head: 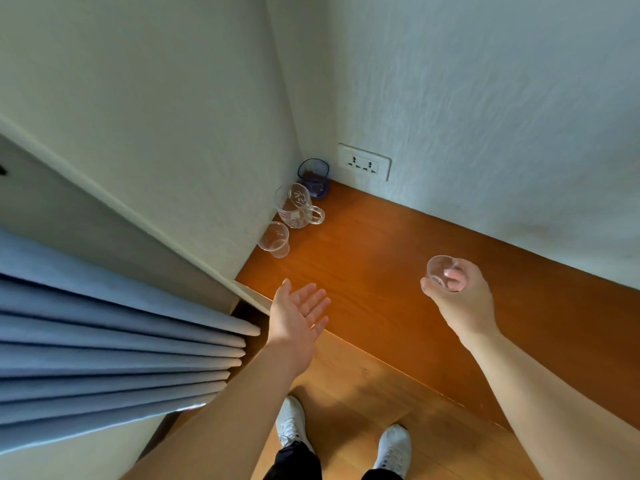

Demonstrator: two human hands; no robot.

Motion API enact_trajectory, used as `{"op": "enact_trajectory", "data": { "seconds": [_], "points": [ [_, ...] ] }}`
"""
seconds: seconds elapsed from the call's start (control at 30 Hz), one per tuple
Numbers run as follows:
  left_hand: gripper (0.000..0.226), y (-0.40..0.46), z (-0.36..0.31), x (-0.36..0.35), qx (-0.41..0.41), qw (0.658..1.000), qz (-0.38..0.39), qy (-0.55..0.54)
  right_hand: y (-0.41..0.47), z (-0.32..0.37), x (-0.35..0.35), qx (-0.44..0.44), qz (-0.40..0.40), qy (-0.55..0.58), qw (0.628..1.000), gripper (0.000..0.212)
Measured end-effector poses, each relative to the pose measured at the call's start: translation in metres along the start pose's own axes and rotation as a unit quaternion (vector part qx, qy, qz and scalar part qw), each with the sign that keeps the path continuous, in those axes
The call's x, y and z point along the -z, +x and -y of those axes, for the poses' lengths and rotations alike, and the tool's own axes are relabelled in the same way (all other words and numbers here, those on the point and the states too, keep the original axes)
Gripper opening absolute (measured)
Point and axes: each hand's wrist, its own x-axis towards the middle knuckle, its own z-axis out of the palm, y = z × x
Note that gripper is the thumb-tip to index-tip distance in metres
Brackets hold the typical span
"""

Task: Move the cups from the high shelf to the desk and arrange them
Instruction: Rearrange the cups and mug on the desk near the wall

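Note:
Three cups stand in a line along the left wall on the orange wooden desk (398, 258): a blue glass cup (314, 177) in the far corner, a clear glass mug with a handle (298, 206) in front of it, and a small clear cup (275, 239) nearest me. My right hand (459, 296) is closed around another small clear glass cup (443, 271), held upright above the desk's right part. My left hand (299, 315) hovers palm-up with fingers spread over the desk's near left edge, holding nothing.
A white wall with a double power socket (364, 162) runs behind the desk. Blue curtain folds (104, 344) hang at the left. Below the desk edge lie the light wooden floor (363, 393) and my white shoes (291, 424).

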Motion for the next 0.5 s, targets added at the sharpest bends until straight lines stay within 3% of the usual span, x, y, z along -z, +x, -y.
{"op": "enact_trajectory", "data": {
  "seconds": [0.5],
  "points": [
    [0.065,0.051,-0.066,0.045,0.012,0.997,0.075,0.006,0.051,0.064,-0.064,0.03,-0.051,-0.057,0.997,0.077]
  ]
}}
